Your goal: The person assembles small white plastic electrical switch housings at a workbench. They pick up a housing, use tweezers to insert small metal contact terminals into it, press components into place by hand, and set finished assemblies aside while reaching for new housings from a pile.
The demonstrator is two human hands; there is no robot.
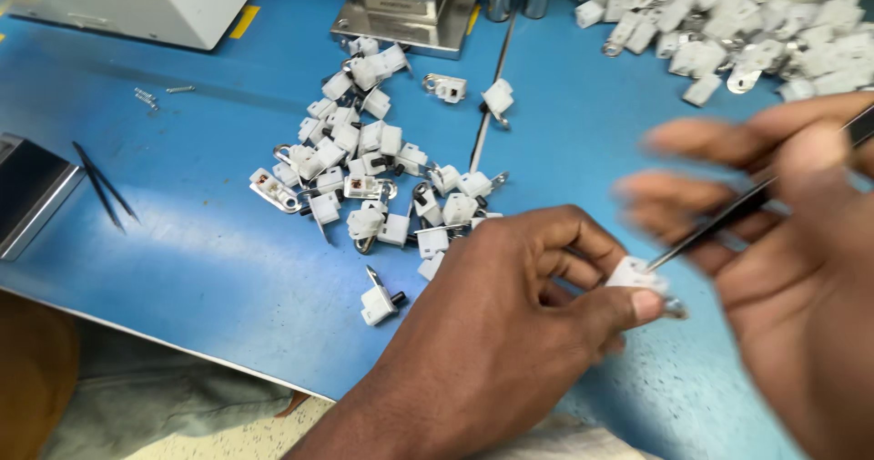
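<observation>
My left hand pinches a small white plastic part with a metal ring between thumb and fingers, low in the middle of the view. My right hand, blurred, holds dark tweezers whose tip touches that white part. A loose pile of the same white parts lies on the blue table just left of my left hand. One single part sits apart near the table's front edge.
A second, bigger heap of white parts lies at the back right. A metal press base stands at the back centre, a white machine at back left. Another pair of dark tweezers and a grey tray lie at left.
</observation>
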